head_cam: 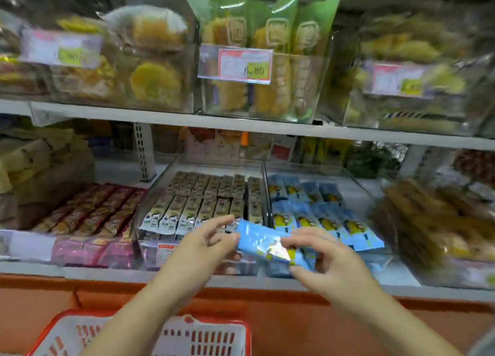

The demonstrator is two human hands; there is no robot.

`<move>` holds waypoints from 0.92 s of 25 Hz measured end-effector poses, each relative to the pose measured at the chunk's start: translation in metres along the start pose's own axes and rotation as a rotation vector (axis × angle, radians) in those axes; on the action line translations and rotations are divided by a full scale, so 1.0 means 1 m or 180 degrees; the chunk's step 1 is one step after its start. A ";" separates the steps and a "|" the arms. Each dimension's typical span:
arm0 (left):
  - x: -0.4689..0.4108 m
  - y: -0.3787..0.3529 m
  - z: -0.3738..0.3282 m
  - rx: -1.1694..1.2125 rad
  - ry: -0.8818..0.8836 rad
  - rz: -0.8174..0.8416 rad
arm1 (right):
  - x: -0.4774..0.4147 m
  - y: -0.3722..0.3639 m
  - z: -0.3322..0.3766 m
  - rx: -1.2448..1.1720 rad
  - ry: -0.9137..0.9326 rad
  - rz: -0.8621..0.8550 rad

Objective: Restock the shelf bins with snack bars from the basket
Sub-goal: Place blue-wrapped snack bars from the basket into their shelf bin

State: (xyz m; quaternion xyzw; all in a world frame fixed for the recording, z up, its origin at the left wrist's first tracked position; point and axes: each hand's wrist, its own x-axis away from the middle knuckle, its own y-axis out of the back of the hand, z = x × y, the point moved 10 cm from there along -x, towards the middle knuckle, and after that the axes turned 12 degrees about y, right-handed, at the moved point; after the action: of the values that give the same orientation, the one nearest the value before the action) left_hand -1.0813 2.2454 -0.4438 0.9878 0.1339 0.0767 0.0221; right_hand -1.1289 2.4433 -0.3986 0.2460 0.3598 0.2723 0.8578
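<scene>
The blue snack bar (261, 239) — judged light, soft and slippery-wrapped — sits just before the shelf bin (359, 181), pinched mid-length by the right hand (329, 262), left hand (209, 240) fingers straight, steadying its end — grip the flat faces gently.

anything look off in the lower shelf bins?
Mildly, yes. The blue bars in the right bin lie fanned and overlapping, unlike the straight rows of brown bars beside them. Blur hides any damage.
</scene>
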 end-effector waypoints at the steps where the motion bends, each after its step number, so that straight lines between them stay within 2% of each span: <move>1: -0.011 -0.011 -0.024 -0.0308 -0.0360 -0.0166 | -0.006 0.031 -0.010 0.0090 -0.0041 -0.0504; 3: -0.025 -0.041 -0.068 -0.1578 -0.1091 -0.0524 | -0.019 0.086 -0.042 0.0371 -0.0398 -0.1286; 4: -0.032 -0.057 -0.079 -0.2323 -0.1376 -0.0673 | -0.025 0.106 -0.062 0.0550 -0.0683 -0.1493; 5: -0.042 -0.070 -0.082 -0.2855 -0.1576 -0.0787 | -0.033 0.120 -0.082 0.0687 -0.0952 -0.1577; 7: -0.063 -0.080 -0.069 -0.3472 -0.1572 -0.0837 | -0.052 0.129 -0.113 0.0626 -0.1227 -0.1572; 12: -0.082 -0.075 -0.038 -0.3448 -0.1444 -0.0872 | -0.098 0.098 -0.170 0.0740 -0.1589 -0.0602; 17: -0.087 -0.075 -0.038 -0.3658 -0.1503 -0.0978 | -0.107 0.073 -0.198 0.1604 -0.1440 0.0570; 20: -0.085 -0.076 -0.042 -0.3695 -0.1439 -0.0992 | -0.105 0.086 -0.181 0.1701 -0.1400 0.0473; 23: -0.067 -0.080 -0.068 -0.3619 -0.1798 -0.1064 | -0.105 0.107 -0.113 0.1748 -0.0804 -0.0462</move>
State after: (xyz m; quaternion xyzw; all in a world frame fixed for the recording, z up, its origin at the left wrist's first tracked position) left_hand -1.1768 2.3063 -0.3916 0.7701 0.2132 -0.1313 0.5867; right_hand -1.3070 2.4797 -0.3518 0.4742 0.3270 0.0703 0.8144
